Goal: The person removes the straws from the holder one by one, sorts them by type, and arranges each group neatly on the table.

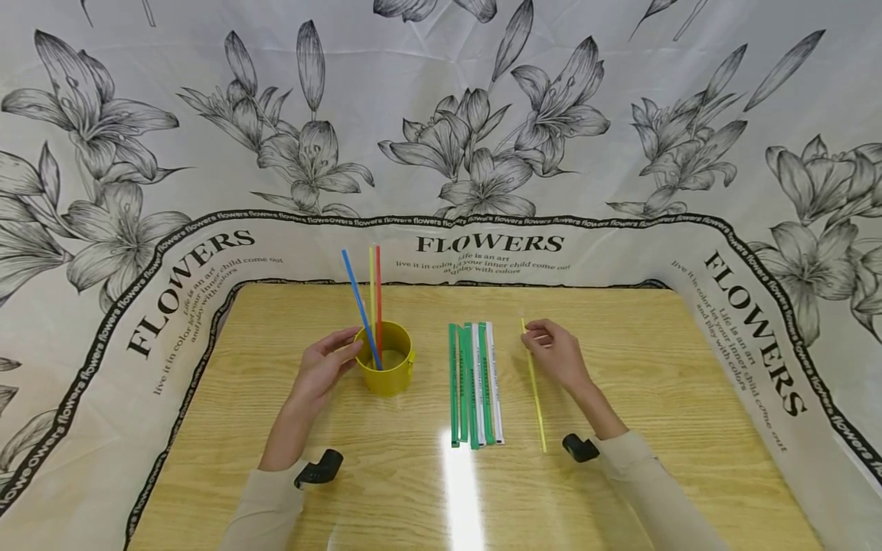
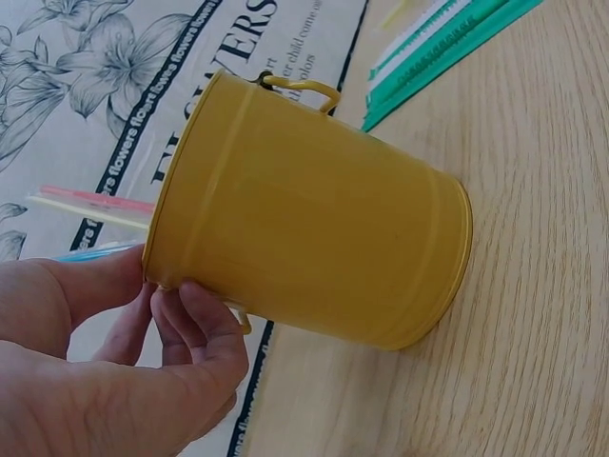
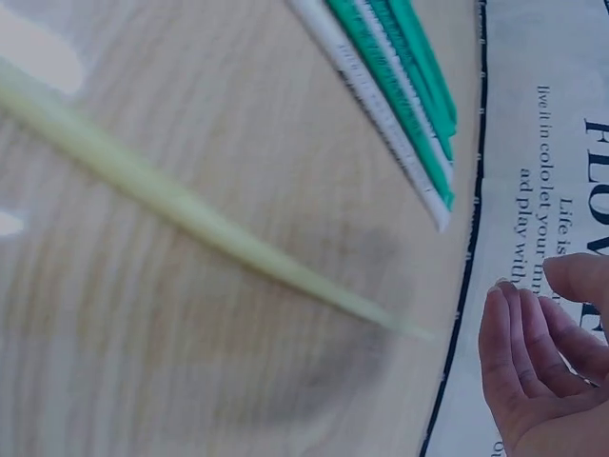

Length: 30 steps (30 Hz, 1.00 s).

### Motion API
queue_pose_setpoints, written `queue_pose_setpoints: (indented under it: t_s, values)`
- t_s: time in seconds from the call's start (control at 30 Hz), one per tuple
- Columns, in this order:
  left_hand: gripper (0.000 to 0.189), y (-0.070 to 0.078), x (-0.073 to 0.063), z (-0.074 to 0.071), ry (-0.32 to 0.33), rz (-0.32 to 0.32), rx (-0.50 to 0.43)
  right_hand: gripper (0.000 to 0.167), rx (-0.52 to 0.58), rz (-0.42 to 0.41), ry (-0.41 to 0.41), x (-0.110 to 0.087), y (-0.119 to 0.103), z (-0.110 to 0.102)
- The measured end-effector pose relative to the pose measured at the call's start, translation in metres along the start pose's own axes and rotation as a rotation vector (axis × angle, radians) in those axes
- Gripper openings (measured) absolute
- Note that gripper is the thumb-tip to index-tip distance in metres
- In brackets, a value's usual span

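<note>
My left hand [image 1: 324, 367] pinches the rim of a small yellow bucket [image 2: 314, 209] with side loops, which stands on the table. Thumb and fingertips meet at its near upper edge. A blue straw [image 1: 357, 295], a red straw [image 1: 378, 295] and a yellow straw in the bucket [image 1: 372, 279] lean out over its rim. A loose yellow straw [image 1: 534, 390] lies lengthwise to the right. Right at its far end is my right hand [image 1: 554, 352], fingers loosely bent. The right wrist view shows the thumb apart from the fingers and a gap between the fingertips and the straw.
Several green and white paper-wrapped straws [image 1: 475, 383] lie side by side mid-table, between bucket and loose straw. A flower-printed cloth [image 1: 482, 252] borders the wooden table [image 1: 654, 367] at the back and sides. Black wrist mounts [image 1: 320, 468] sit at both cuffs.
</note>
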<state>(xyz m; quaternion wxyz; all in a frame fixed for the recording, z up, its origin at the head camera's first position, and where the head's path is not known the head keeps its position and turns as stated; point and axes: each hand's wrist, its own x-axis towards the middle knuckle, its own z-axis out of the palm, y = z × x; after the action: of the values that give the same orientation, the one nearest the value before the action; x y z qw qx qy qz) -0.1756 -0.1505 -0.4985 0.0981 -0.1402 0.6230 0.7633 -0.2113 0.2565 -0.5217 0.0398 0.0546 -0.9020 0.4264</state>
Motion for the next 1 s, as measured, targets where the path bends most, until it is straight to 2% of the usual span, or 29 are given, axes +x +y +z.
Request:
queue_pose_setpoints:
  t_s: [0.43,1.0]
  values:
    - [0.043,0.0,0.0,0.0,0.002,-0.004,-0.013,0.027,0.1,-0.052,0.014,0.025,-0.041,0.008]
    - [0.043,-0.001,0.001,0.001,0.0,-0.008,-0.006,0.029,0.222,-0.117,0.015,0.036,-0.083,0.04]
